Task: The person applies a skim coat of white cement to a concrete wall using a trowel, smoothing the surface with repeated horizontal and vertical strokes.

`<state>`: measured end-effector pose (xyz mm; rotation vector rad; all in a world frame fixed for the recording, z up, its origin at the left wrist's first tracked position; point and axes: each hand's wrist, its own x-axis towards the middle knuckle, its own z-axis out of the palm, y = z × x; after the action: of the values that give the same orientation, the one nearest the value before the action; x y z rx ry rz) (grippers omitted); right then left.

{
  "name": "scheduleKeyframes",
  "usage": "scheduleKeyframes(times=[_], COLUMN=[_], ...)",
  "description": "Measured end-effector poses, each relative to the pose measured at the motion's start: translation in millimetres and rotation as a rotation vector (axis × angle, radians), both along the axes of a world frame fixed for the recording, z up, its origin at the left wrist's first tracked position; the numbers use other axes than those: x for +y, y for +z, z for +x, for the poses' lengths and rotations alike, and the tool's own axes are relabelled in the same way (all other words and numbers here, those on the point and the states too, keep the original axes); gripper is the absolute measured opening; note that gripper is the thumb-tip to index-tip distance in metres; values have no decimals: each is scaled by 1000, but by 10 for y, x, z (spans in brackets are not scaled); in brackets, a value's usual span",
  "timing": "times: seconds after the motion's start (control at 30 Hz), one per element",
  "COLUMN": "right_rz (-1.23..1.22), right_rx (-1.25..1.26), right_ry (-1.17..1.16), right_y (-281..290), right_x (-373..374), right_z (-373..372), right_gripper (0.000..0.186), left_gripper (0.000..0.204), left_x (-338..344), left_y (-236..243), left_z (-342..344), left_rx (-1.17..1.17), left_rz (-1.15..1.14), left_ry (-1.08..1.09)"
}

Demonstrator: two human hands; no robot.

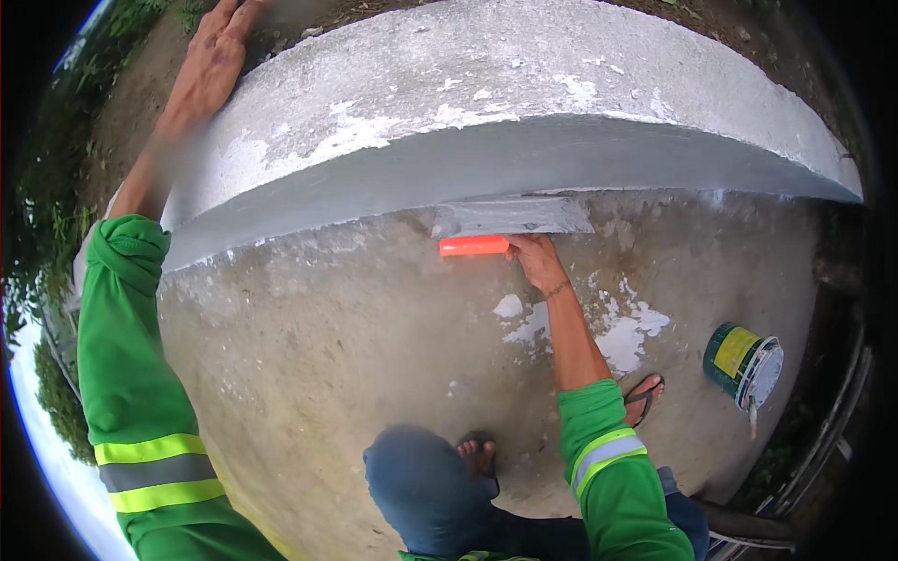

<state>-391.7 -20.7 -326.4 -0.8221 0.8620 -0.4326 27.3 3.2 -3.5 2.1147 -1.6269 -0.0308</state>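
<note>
R hand (536,262): closed round the R end of the orange handle (472,246) of a flat, rectangular plastering trowel (513,217). Its grey, smeared blade lies lengthwise along the foot of a low, curved-looking wall (393,159), where the smooth grey side meets the concrete floor (309,355). Wall top is rough, pale grey w/ flaky white patches.

L hand (217,56): upper L, well apart from trowel, nr the wall's far edge. Fingers look mostly straight, tips cut off by the pic edge; palm hidden, so can't tell if it holds anything.

Sleeves green w/ reflective bands. White splotches (632,335) on floor nr R forearm. Below: a blue-clad knee (421,486), feet in dark flip-flops (641,402). Far R: dark green bucket (718,358), yellow label, whitish top. Greenery (42,187) far L.
</note>
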Motion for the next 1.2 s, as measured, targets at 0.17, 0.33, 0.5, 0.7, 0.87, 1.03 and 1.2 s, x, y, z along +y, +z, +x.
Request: scheduleKeyframes(times=[0.17, 0.33, 0.5, 0.7, 0.87, 1.03, 1.2], right_rz=[27, 33, -30, -149, -215, -339, -303], right_rx=[5, -57, -49, -58, -77, -174, -258], right_ry=[95, 171, 166, 124, 152, 130, -93], right_y=[155, 150, 676, 1908, 2948, 3535, 2487], right_x=[-122, -252, -241, -232, -276, -180, 49], right_z=[85, 92, 107, 122, 116, -7, -752], right_gripper=[17, 23, 26, 31, 35, 25, 32], left_gripper=[44, 43, 43, 50, 46, 43, 43], left_x=[8, -29, -7, -57, -57, 8, -61], left_y=[-45, 21, -16, 36, -4, 59, 1], left_z=[49, -77, -35, -226, -243, -249, -283], left_rx=[66, -22, -51, -66, -101, -122, -97], left_rz=[-19, 21, 6, -83, -49, -34, -63], left_ry=[-7, 34, 49, 186, 194, 223, 214])
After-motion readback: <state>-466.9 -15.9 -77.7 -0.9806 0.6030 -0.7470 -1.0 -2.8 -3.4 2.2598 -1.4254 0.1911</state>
